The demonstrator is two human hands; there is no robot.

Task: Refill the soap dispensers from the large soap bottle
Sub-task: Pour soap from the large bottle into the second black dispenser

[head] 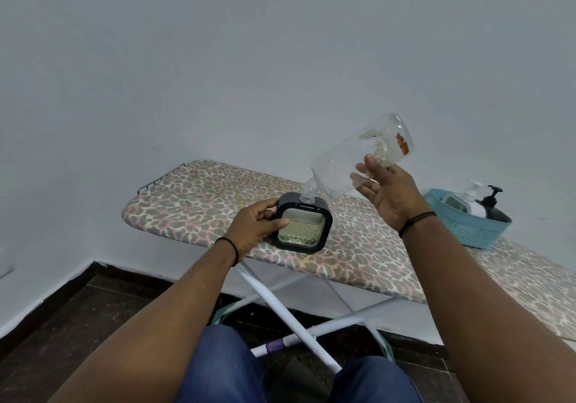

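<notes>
Sitting down for this one, so my blue-jeaned knees (230,368) are at the bottom, with the dark tiled floor (78,315) and the white crossed metal legs (280,306) of the board just past them.

My left hand (254,225) is curled around the left side of the square black soap dispenser with the clear patterned window (301,223), thumb lying across its front face and the fingers wrapped behind. It stands upright near the front edge of the leopard-print ironing board cover (358,247), toward the rounded left end. You can see a pale yellowish liquid through the window, filling most of it.

My right hand (386,189) is up above the board gripping the big clear plastic soap bottle (358,159), thumb on the near side and fingers showing through the plastic on the far side. The bottle is tipped steeply, base up and to the right, with its threaded neck right at the opening on top of the dispenser. It looks pretty much empty, just some white residue and a torn reddish label scrap near the base.

Further along to the right, near the back edge of the board, there's a teal plastic basket (467,231) holding a black pump bottle (494,204) and a white pump bottle (472,195). Behind all that is a plain pale wall (249,60).
</notes>
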